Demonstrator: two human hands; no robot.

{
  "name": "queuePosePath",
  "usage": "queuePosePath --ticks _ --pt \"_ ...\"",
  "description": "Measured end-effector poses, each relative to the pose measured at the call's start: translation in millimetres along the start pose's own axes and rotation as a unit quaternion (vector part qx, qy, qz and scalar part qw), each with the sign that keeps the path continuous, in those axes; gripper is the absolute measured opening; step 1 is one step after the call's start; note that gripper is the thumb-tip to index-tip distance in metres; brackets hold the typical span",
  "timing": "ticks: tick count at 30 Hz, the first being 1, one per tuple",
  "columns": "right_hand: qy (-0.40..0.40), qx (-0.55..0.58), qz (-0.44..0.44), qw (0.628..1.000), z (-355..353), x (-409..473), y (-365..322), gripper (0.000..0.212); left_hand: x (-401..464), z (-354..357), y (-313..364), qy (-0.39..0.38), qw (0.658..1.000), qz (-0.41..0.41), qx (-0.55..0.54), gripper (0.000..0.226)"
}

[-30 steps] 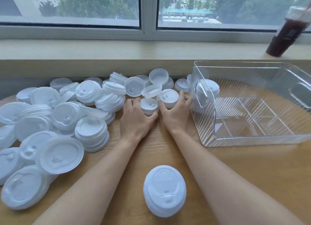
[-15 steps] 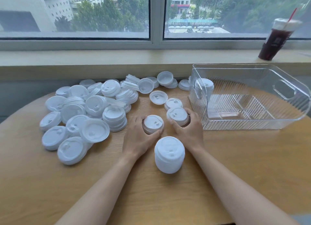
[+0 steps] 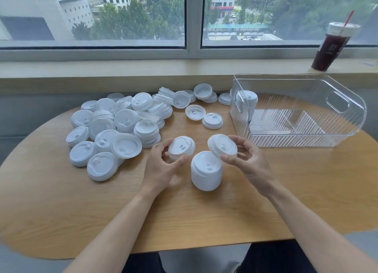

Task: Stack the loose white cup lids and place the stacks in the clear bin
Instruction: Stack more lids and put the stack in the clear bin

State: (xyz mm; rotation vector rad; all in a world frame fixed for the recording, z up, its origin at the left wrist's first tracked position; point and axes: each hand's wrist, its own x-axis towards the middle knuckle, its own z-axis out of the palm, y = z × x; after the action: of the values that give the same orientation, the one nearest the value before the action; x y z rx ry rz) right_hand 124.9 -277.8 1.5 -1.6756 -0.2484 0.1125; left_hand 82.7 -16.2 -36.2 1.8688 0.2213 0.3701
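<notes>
At the left of the frame I see a heap of loose lids (image 3: 114,129): thin white plastic discs with raised rims and small sip tabs, some nested in short stacks, some lying tilted or upside down. They spread over the pale wooden table (image 3: 61,201), whose oval top shows a fine straight grain.

Near centre, my left hand (image 3: 163,168) grips a short stack of lids (image 3: 181,148), fingers and thumb curled round its edge, lifted just above the wood. Just right of it stands the tall stack (image 3: 206,174), a smooth white column upright on the table. My right hand (image 3: 245,160) pinches a few nested lids (image 3: 222,147) between thumb and fingertips, tilted, their lower edge touching or nearly touching the top rim of the tall stack.

Above these, two single lids (image 3: 204,117) lie flat on the wood, apart from the heap.

At the right sits the clear bin (image 3: 306,137), hard transparent plastic with ribbed walls and cut-out handles; one upright stack (image 3: 248,103) stands inside at its left end.

Behind runs a beige window ledge (image 3: 122,70) under grey-framed panes showing buildings and trees. At the upper right a dark drink in a plastic cup (image 3: 331,48) with a red straw stands on the ledge.
</notes>
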Motion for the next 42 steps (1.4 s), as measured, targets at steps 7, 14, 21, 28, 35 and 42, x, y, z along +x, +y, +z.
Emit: queuePosePath --ticks 7,14,21,28,35,42 --pt "-0.164 -0.215 -0.043 0.962 5 -1 -25 0.067 -10 -8 10 0.006 0.991 -0.019 -0.129 0.057" --pt "-0.174 -0.198 -0.056 0.963 8 -1 -19 0.062 -28 -4 39 -0.094 0.992 0.087 -0.017 0.062" --pt "-0.119 -0.100 0.007 0.988 -7 -2 1 0.078 -33 5 43 -0.143 0.981 0.124 0.051 0.066" --pt "0.049 -0.153 0.022 0.987 7 26 29 0.046 -20 10 34 -0.111 0.989 0.093 -0.008 0.058" --pt "0.086 -0.301 -0.030 0.949 35 82 39 0.067 35 26 4 -0.044 0.980 0.057 0.185 0.044" --pt "0.113 -0.361 -0.006 0.926 45 143 48 0.083 105 56 -5 -0.028 0.953 0.075 0.291 0.085"
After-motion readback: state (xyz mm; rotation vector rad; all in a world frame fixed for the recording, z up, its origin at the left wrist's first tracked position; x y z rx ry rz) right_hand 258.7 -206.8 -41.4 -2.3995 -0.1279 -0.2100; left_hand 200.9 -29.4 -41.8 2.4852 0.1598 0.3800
